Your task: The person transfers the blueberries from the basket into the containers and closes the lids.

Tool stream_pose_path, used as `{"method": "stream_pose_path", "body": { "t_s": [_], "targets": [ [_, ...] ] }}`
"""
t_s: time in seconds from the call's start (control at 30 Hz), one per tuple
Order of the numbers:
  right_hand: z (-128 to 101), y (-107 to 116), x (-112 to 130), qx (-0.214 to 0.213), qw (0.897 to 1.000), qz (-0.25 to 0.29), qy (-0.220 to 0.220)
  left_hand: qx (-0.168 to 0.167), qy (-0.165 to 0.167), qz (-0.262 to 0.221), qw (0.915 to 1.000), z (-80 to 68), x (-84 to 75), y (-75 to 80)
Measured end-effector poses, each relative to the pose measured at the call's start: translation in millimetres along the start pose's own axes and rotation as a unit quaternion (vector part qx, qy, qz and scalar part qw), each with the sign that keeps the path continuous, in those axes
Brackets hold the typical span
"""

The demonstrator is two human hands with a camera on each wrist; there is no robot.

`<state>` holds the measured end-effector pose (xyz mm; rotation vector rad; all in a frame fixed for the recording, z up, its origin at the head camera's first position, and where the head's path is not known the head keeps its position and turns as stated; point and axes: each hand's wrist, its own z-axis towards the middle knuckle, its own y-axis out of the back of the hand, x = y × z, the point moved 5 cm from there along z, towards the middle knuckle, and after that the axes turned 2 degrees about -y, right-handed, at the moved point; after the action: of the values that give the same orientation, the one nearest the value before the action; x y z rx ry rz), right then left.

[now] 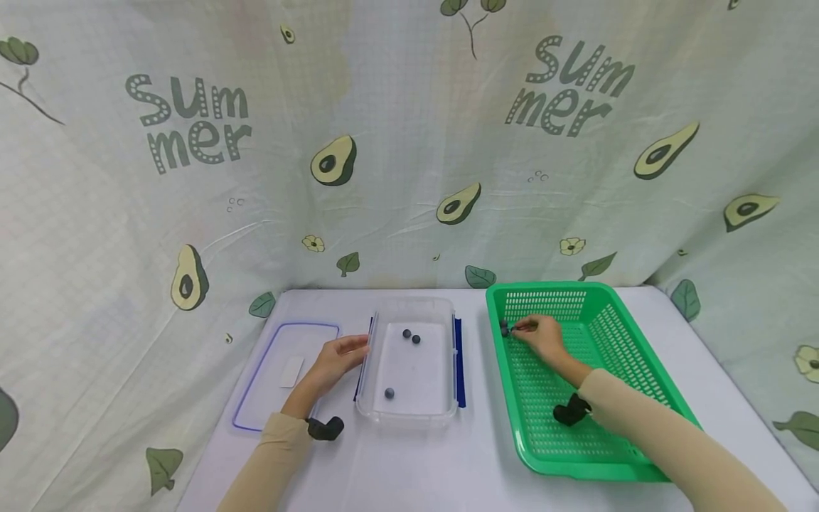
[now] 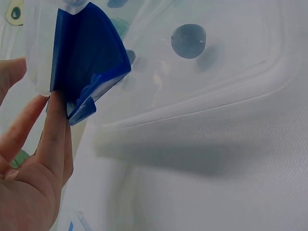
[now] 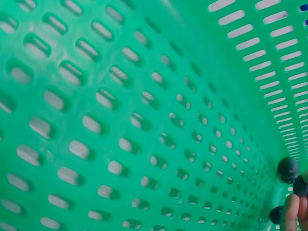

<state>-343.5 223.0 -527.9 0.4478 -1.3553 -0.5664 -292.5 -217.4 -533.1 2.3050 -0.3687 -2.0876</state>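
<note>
My right hand [image 1: 544, 340] reaches into the green basket [image 1: 510, 398] at its far left side. Its thumb and finger pinch a dark blueberry [image 3: 301, 186]. Close by, another blueberry [image 3: 288, 168] sits against the basket wall, with one more lower down near the fingertips. Left of the basket stands a clear plastic box [image 1: 409, 421] without its lid, holding three blueberries, one of them a blueberry [image 1: 389, 393] at the near end. My left hand [image 1: 333, 364] touches the box's left side, its fingers extended against a hanging blue clip flap [image 2: 91, 53].
A clear lid [image 1: 262, 387] with a blue rim and a white label [image 1: 291, 372] lies on the table left of the box. Another blue flap [image 1: 459, 363] hangs on the box's right side. A printed curtain [image 1: 397, 235] encloses the back and sides.
</note>
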Motion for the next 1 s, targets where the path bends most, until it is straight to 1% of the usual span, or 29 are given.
{"method": "stream_pose_path", "body": {
  "t_s": [0.13, 0.3, 0.57, 0.7, 0.8, 0.9, 1.0],
  "targets": [
    [-1, 3, 6, 0.011, 1.000, 0.011, 0.000, -0.002, -0.001, 0.004, 1.0000, -1.0, -0.9, 0.6],
    [-2, 6, 13, 0.027, 1.000, 0.016, 0.000, -0.005, 0.002, -0.005, 1.0000, -0.6, -0.1, 1.4],
    [-1, 15, 22, 0.029, 0.999, 0.043, -0.016, -0.005, 0.002, -0.007, 1.0000, -2.5, -0.4, 0.1],
    [1, 20, 28, 0.031, 0.999, 0.039, -0.018, -0.010, -0.002, -0.003, 0.9999, -2.0, 2.0, 1.5],
    [3, 24, 30, 0.027, 0.999, 0.032, -0.012, -0.012, -0.003, -0.002, 0.9999, -1.5, 2.7, 1.9],
    [4, 28, 33, 0.026, 0.999, 0.033, -0.006, -0.010, -0.001, -0.002, 0.9999, -0.9, 2.4, 1.7],
    [5, 32, 34, 0.022, 0.999, 0.037, -0.010, -0.009, 0.000, -0.005, 0.9999, -0.8, 1.5, 1.2]
  ]
}}
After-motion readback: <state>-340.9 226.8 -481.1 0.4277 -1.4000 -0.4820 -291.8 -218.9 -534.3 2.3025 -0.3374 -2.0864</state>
